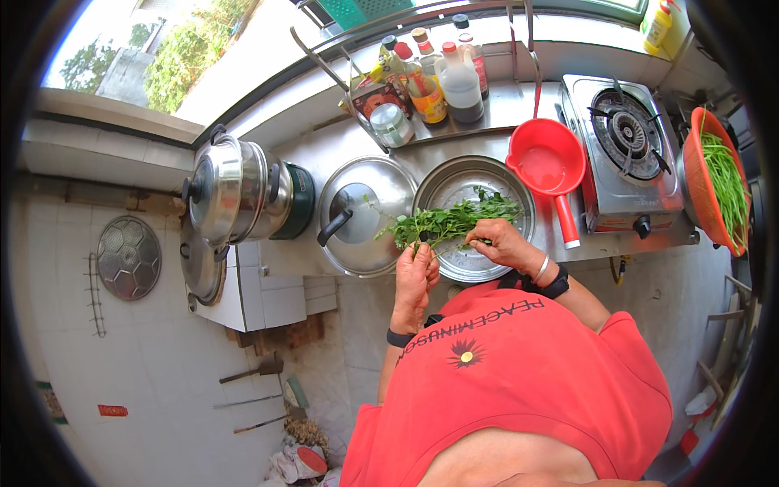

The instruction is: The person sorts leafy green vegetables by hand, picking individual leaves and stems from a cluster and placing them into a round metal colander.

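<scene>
A bunch of leafy green herbs (450, 223) spans the space between my hands, above a round stainless steel steamer pan (471, 268). My left hand (416, 277) pinches stems at the bunch's left part, near the pan's rim. Over the pan's right side, my right hand (500, 242) grips stems between thumb and fingers. Small holes show in the pan's bottom, partly covered by the leaves. Beside the pan on the left lies a steel lid (371, 243) with a glass centre and black handle.
A red plastic ladle (546, 155) overlaps the pan's right rim. Farther right stand a gas stove (627, 131) and an orange basket (694, 158) of long green vegetables. Sauce bottles (426, 91) and a glass jar (391, 126) line the back. Stacked steel pots (228, 192) stand left.
</scene>
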`<state>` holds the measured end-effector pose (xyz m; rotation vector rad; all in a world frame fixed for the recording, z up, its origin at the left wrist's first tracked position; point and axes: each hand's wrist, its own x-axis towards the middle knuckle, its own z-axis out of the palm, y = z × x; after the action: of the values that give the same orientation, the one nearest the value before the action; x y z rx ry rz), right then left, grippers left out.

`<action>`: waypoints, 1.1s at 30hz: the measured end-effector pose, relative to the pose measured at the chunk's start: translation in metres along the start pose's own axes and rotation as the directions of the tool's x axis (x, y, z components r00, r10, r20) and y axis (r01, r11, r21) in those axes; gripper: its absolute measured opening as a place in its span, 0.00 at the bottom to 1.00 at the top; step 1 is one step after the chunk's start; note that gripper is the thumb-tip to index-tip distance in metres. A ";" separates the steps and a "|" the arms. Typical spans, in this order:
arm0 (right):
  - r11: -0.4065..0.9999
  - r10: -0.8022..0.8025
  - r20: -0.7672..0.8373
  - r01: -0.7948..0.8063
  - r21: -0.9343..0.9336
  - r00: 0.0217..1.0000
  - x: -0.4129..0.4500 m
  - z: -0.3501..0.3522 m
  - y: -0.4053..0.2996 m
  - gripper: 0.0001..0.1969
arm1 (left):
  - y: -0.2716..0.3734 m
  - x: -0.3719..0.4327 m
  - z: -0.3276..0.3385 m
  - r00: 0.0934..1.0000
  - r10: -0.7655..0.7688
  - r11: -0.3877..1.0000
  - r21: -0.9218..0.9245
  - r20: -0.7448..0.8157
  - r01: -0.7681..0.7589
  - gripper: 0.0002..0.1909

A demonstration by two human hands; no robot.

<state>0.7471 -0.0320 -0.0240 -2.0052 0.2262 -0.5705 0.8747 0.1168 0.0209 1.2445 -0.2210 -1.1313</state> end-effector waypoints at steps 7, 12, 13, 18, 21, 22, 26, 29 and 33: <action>0.988 0.152 -0.293 -0.146 0.042 0.944 -0.002 0.002 -0.002 0.05 | -0.008 0.000 0.007 0.998 0.043 0.993 0.111 0.041 -0.047 0.10; 0.418 0.667 -0.155 -0.194 0.888 0.729 -0.012 -0.038 0.019 0.04 | 0.003 -0.011 -0.010 0.981 0.193 0.981 0.041 -0.009 -0.192 0.09; 0.419 0.667 -0.154 -0.197 0.887 0.729 -0.012 -0.040 0.018 0.04 | 0.003 -0.013 -0.017 0.981 0.192 0.981 0.038 -0.010 -0.192 0.09; 0.334 0.658 -0.081 -0.194 0.922 0.748 -0.018 -0.042 0.015 0.08 | 0.009 -0.035 -0.054 0.965 0.217 0.976 0.060 -0.150 -0.210 0.06; 0.303 0.666 -0.024 -0.241 0.922 0.746 -0.026 -0.036 0.019 0.09 | 0.006 -0.052 -0.083 0.946 0.261 0.964 0.098 -0.191 -0.247 0.11; 0.314 0.651 -0.007 -0.260 0.913 0.759 -0.027 -0.036 0.021 0.09 | 0.005 -0.058 -0.090 0.931 0.298 0.951 0.156 -0.211 -0.269 0.12; 0.348 0.615 0.085 -0.367 0.863 0.784 -0.025 -0.035 0.019 0.05 | -0.004 -0.085 -0.121 0.897 0.336 0.932 0.236 -0.286 -0.274 0.11; 0.334 0.634 0.147 -0.441 0.833 0.759 -0.021 -0.031 0.018 0.05 | -0.019 -0.107 -0.153 0.855 0.342 0.926 0.295 -0.390 -0.235 0.09; 0.354 0.649 0.167 -0.489 0.797 0.742 -0.011 -0.018 0.027 0.05 | -0.032 -0.135 -0.176 0.769 0.248 0.944 0.326 -0.589 -0.055 0.04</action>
<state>0.7310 -0.0545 -0.0440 -0.8416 0.6378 -0.2846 0.9115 0.3349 -0.0150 1.7684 0.0213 -0.4970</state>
